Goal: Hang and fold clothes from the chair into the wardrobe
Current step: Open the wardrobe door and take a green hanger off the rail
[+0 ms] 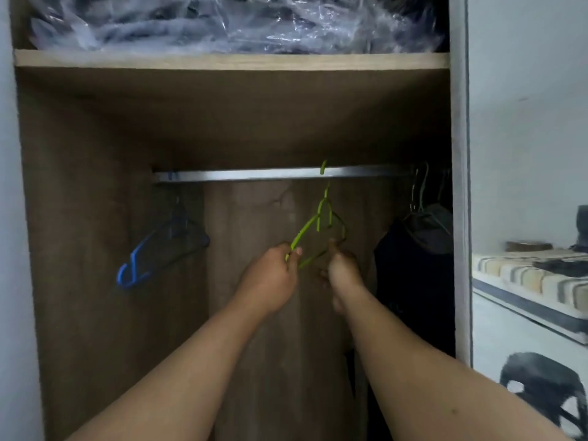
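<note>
My right hand hides the green hanger's far corner. Below the rail, hook up, its bar runs edge-on; my left hand pinches the near arm, my right grips the other.

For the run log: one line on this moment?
left hand grips green wire hanger | right hand grips it too | hook on metal rail

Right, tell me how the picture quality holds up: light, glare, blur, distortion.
Head view: the wardrobe interior is dim, with the dark clothes at right nearly lost in shadow; glare streaks the plastic wrap on the top shelf; the whole frame is soft, the hands and green hanger slightly smeared; wide-angle bending bows the shelf edge.
</note>
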